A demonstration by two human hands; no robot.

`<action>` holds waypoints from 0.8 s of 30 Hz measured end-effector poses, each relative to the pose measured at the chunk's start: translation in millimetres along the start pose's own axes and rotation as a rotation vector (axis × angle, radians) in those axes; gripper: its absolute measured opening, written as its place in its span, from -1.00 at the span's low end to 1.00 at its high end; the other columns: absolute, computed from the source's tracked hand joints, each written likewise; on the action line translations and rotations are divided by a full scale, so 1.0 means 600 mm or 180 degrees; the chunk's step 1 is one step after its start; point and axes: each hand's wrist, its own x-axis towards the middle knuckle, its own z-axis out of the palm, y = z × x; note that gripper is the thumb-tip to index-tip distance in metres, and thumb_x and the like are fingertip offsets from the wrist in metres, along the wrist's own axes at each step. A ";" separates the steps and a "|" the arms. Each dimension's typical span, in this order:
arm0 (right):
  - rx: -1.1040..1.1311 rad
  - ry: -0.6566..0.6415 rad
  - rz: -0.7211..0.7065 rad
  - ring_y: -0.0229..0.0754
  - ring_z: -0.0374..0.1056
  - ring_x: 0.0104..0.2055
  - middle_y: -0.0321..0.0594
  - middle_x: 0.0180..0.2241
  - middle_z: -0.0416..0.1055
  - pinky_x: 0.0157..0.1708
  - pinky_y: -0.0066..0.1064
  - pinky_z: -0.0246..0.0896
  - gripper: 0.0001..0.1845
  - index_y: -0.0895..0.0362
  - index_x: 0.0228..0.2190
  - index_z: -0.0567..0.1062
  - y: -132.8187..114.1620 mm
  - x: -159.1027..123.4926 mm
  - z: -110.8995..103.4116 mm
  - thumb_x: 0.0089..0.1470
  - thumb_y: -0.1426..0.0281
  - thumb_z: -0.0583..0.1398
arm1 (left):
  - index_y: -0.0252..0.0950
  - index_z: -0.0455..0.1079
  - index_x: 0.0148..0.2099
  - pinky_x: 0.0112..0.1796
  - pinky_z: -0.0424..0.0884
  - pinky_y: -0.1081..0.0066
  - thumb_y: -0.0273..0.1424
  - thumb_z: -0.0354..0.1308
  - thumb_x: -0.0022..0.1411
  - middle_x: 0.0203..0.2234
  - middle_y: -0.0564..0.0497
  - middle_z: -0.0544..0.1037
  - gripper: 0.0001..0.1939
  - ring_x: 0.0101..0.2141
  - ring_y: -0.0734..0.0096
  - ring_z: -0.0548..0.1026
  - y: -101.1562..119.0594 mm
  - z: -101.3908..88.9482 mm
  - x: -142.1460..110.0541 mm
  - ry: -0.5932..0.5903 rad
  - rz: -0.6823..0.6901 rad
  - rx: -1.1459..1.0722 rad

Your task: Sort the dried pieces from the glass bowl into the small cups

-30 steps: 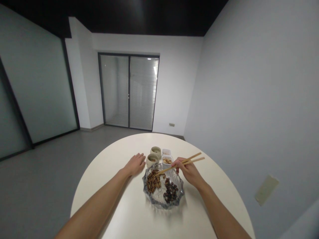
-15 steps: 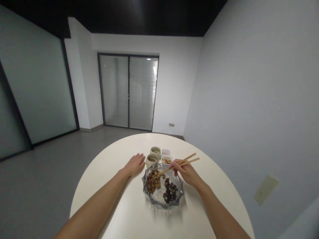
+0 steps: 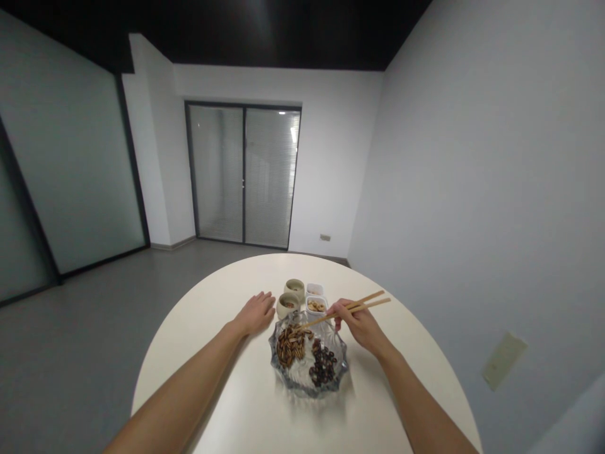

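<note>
In the glass bowl (image 3: 302,380), brown seeds (image 3: 290,348) and dark pieces (image 3: 323,366) are kept apart, chopsticks (image 3: 316,321) being pinched, tips at the seeds, by the right hand (image 3: 358,325), while the left hand (image 3: 258,313) is rested flat near a green cup (image 3: 284,309), with tabletop (image 3: 246,403) spread to the rounded edge (image 3: 278,256).

R hand (image 3: 358,323) + chopsticks (image 3: 371,305) shifted slightly rt vs. 0.5s ago.

Round white table (image 3: 250,403), as I see it from the person's side. Directly upon it: a scalloped glass bowl (image 3: 297,382); just beyond, a near cup (image 3: 282,309) and a far cup (image 3: 299,293), both squat and pale green; right of these, a near tub (image 3: 314,313) and a far tub (image 3: 322,291), both white; left, the person's left hand (image 3: 258,311), laid flat.
</note>
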 end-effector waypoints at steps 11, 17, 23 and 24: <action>0.0161 0.0733 -0.0239 -0.16 0.38 -0.48 -0.27 -0.61 0.42 -0.37 -0.36 0.29 -0.52 0.12 -0.41 0.60 0.015 0.005 0.022 0.24 0.02 0.11 | -0.26 0.21 0.30 0.25 0.07 0.02 -0.24 -0.16 0.41 0.31 -0.16 0.18 -0.51 0.31 -0.01 0.09 0.000 0.000 0.000 0.0019 0.0022 0.0028; 0.0134 0.1122 -0.0301 -0.13 0.42 -0.41 -0.27 -0.58 0.43 -0.29 -0.34 0.32 -0.56 0.09 -0.41 0.59 0.020 0.007 0.051 0.24 0.04 0.12 | -0.27 0.23 0.28 0.23 0.09 0.01 -0.23 -0.17 0.42 0.30 -0.19 0.20 -0.51 0.29 -0.03 0.12 0.004 -0.005 -0.003 0.0055 0.0066 0.0054; 0.0184 0.0914 -0.0125 -0.11 0.41 -0.40 -0.26 -0.57 0.43 -0.29 -0.34 0.32 -0.56 0.11 -0.44 0.58 0.027 0.011 0.066 0.21 0.04 0.14 | -0.25 0.20 0.30 0.25 0.07 0.03 -0.21 -0.19 0.42 0.31 -0.16 0.18 -0.50 0.30 -0.01 0.10 0.003 -0.004 -0.001 0.0005 0.0030 0.0068; 0.0156 0.0842 -0.0101 -0.11 0.41 -0.39 -0.25 -0.56 0.43 -0.29 -0.35 0.32 -0.55 0.12 -0.44 0.58 0.028 0.012 0.066 0.20 0.04 0.14 | -0.24 0.21 0.30 0.25 0.07 0.03 -0.21 -0.18 0.42 0.31 -0.16 0.18 -0.51 0.30 -0.01 0.11 0.003 -0.004 -0.001 0.0005 0.0031 0.0067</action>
